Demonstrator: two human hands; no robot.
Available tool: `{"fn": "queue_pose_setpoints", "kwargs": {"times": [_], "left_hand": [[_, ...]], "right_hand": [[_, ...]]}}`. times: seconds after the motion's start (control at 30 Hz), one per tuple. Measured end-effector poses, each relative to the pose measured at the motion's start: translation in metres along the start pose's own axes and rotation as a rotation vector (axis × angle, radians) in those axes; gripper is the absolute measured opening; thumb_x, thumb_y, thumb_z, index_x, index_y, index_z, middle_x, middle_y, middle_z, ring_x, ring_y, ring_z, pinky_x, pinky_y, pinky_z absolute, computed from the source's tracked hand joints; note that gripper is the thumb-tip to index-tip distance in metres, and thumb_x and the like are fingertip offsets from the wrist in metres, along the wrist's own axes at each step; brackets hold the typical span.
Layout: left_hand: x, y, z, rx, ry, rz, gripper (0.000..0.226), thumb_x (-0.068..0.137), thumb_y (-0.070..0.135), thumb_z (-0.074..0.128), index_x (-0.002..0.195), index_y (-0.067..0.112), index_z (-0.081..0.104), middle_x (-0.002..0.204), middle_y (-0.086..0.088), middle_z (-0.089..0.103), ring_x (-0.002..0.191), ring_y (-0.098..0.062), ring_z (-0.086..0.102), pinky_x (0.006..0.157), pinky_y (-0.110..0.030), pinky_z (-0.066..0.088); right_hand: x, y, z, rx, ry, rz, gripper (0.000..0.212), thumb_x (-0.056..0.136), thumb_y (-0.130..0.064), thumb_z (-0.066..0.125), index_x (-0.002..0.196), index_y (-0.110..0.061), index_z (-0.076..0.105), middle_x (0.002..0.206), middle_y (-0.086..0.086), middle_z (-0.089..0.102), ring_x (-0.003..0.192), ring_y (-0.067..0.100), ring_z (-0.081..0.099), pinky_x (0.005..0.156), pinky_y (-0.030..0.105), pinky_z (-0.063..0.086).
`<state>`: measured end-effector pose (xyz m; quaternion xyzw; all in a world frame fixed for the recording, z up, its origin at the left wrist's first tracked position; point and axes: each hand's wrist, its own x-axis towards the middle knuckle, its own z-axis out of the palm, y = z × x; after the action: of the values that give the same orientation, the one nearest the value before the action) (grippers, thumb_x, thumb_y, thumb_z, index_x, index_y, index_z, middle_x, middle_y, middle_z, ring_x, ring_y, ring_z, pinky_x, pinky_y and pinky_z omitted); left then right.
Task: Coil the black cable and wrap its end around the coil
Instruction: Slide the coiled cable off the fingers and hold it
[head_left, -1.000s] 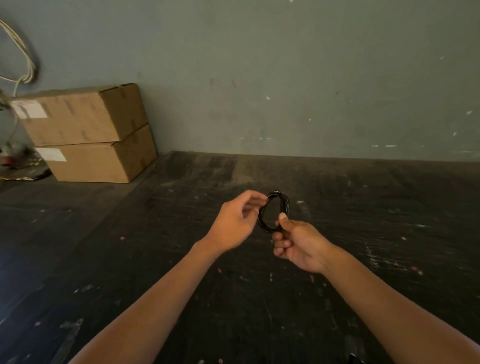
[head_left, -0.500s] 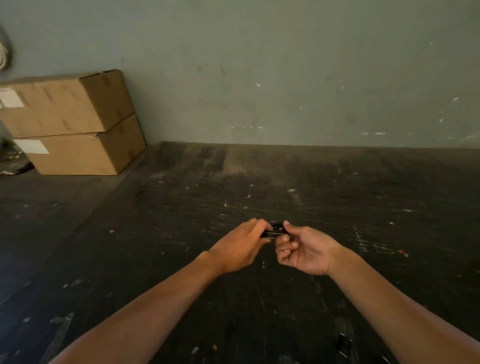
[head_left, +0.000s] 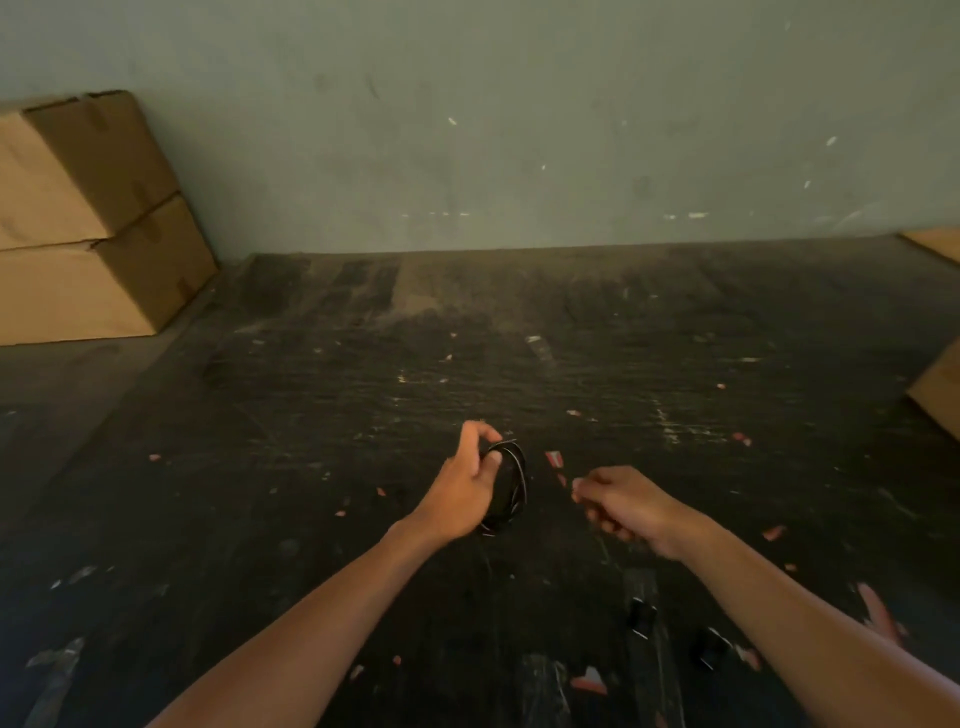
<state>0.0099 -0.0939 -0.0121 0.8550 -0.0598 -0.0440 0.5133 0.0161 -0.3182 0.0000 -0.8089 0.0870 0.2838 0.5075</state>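
Observation:
The black cable coil (head_left: 511, 486) hangs as a small loop from my left hand (head_left: 465, 488), whose thumb and fingers pinch its top over the dark floor. My right hand (head_left: 621, 506) is a short way to the right of the coil, apart from it, with its fingers curled in and nothing visible between them. The near side of the coil is partly hidden behind my left hand.
Two stacked cardboard boxes (head_left: 88, 218) stand at the back left against the grey wall. Another cardboard piece (head_left: 940, 395) shows at the right edge. Small black objects (head_left: 641, 618) and red scraps lie on the floor near my right forearm.
My right hand has let go of the coil and moved away to the right. The left hand alone now holds the coil, which hangs lower. The view has shifted right.

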Motion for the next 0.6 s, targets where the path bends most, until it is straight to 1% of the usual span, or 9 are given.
{"fn": "queue_pose_setpoints", "kwargs": {"times": [0.07, 0.1, 0.17, 0.23, 0.3, 0.37, 0.43, 0.5, 0.6], "left_hand": [[-0.001, -0.01, 0.008, -0.081, 0.023, -0.091, 0.015, 0.103, 0.024, 0.04, 0.106, 0.039, 0.041, 0.09, -0.012, 0.061, 0.07, -0.017, 0.059, 0.062, -0.034, 0.051], [-0.002, -0.015, 0.012, -0.113, 0.035, -0.126, 0.012, 0.103, 0.026, 0.041, 0.105, 0.037, 0.043, 0.085, -0.011, 0.059, 0.067, -0.017, 0.055, 0.059, -0.034, 0.047], [-0.004, -0.023, 0.02, -0.179, 0.074, -0.176, 0.005, 0.102, 0.032, 0.043, 0.101, 0.031, 0.048, 0.081, -0.005, 0.054, 0.066, -0.014, 0.05, 0.061, -0.034, 0.042], [-0.009, -0.029, 0.029, -0.234, 0.084, -0.218, 0.019, 0.102, 0.038, 0.041, 0.094, 0.023, 0.051, 0.074, -0.001, 0.048, 0.062, -0.01, 0.044, 0.06, -0.032, 0.038], [-0.013, -0.033, 0.038, -0.289, 0.06, -0.277, 0.026, 0.103, 0.039, 0.038, 0.093, 0.018, 0.052, 0.068, 0.001, 0.043, 0.055, -0.008, 0.04, 0.05, -0.026, 0.034], [-0.017, -0.035, 0.047, -0.321, 0.039, -0.32, 0.023, 0.103, 0.033, 0.039, 0.093, 0.016, 0.052, 0.065, 0.001, 0.04, 0.05, -0.008, 0.036, 0.044, -0.024, 0.028], [-0.02, -0.035, 0.052, -0.324, 0.039, -0.337, 0.018, 0.103, 0.028, 0.042, 0.095, 0.017, 0.054, 0.063, 0.0, 0.039, 0.05, -0.009, 0.035, 0.045, -0.025, 0.027], [-0.023, -0.034, 0.054, -0.333, 0.048, -0.359, 0.015, 0.102, 0.027, 0.045, 0.098, 0.018, 0.056, 0.063, 0.0, 0.041, 0.052, -0.01, 0.037, 0.046, -0.026, 0.029], [-0.027, -0.033, 0.055, -0.386, 0.056, -0.379, 0.013, 0.1, 0.027, 0.048, 0.098, 0.019, 0.057, 0.066, 0.0, 0.043, 0.056, -0.011, 0.039, 0.05, -0.026, 0.032]], "right_hand": [[-0.006, 0.019, -0.013, -0.254, 0.011, -0.054, 0.011, 0.095, -0.026, 0.057, 0.101, -0.018, 0.063, 0.084, -0.002, 0.061, 0.07, 0.009, 0.056, 0.06, 0.023, 0.043], [-0.009, 0.028, -0.018, -0.368, -0.001, -0.056, 0.01, 0.093, -0.026, 0.061, 0.102, -0.02, 0.062, 0.091, -0.003, 0.063, 0.079, 0.009, 0.059, 0.067, 0.025, 0.047], [-0.013, 0.048, -0.027, -0.577, -0.046, -0.026, 0.015, 0.087, -0.03, 0.067, 0.1, -0.028, 0.059, 0.103, -0.004, 0.064, 0.093, 0.011, 0.061, 0.083, 0.029, 0.05], [-0.018, 0.065, -0.029, -0.694, -0.103, 0.015, 0.021, 0.084, -0.034, 0.07, 0.1, -0.031, 0.057, 0.108, -0.005, 0.062, 0.098, 0.012, 0.06, 0.09, 0.032, 0.05], [-0.022, 0.078, -0.025, -0.721, -0.113, 0.038, 0.026, 0.084, -0.037, 0.07, 0.103, -0.031, 0.055, 0.109, -0.005, 0.061, 0.098, 0.013, 0.059, 0.09, 0.033, 0.05], [-0.025, 0.087, -0.019, -0.714, -0.081, 0.044, 0.03, 0.084, -0.038, 0.071, 0.108, -0.029, 0.056, 0.109, -0.005, 0.061, 0.098, 0.013, 0.059, 0.089, 0.034, 0.051], [-0.023, 0.093, -0.013, -0.73, -0.044, 0.04, 0.034, 0.083, -0.039, 0.071, 0.112, -0.027, 0.057, 0.113, -0.002, 0.061, 0.101, 0.015, 0.059, 0.09, 0.036, 0.051], [-0.02, 0.099, -0.009, -0.717, -0.021, 0.05, 0.036, 0.082, -0.038, 0.072, 0.114, -0.027, 0.058, 0.116, -0.001, 0.061, 0.103, 0.016, 0.059, 0.091, 0.037, 0.052], [-0.019, 0.101, -0.006, -0.69, 0.0, 0.058, 0.037, 0.083, -0.034, 0.072, 0.116, -0.026, 0.059, 0.117, -0.001, 0.06, 0.104, 0.015, 0.06, 0.092, 0.036, 0.052]]}}
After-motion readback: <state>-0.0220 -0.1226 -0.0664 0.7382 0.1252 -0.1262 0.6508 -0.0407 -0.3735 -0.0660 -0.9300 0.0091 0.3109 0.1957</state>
